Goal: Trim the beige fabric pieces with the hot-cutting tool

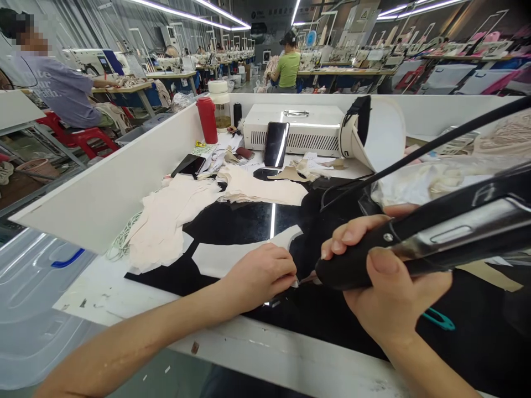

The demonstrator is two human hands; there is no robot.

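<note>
My right hand (pixel 385 287) is wrapped round the black handle of a corded hand tool (pixel 452 229) with a shiny metal body, its black tip pointing left and down. My left hand (pixel 261 273) is closed in a pinch on the edge of a pale fabric piece (pixel 232 254) that lies on the glossy black work surface (pixel 240 221), right beside the tool's tip. A stack of cream fabric pieces (pixel 166 221) lies further left, and another folded cream piece (pixel 265 190) behind.
A white machine box (pixel 298 130), two phones (pixel 276 143) (pixel 188 165), a red bottle (pixel 206 119) and a white cone-shaped lamp (pixel 373 132) stand at the back. White walls (pixel 112 188) fence the bench. Teal snips (pixel 437 319) lie at right. Other people sit at sewing stations beyond.
</note>
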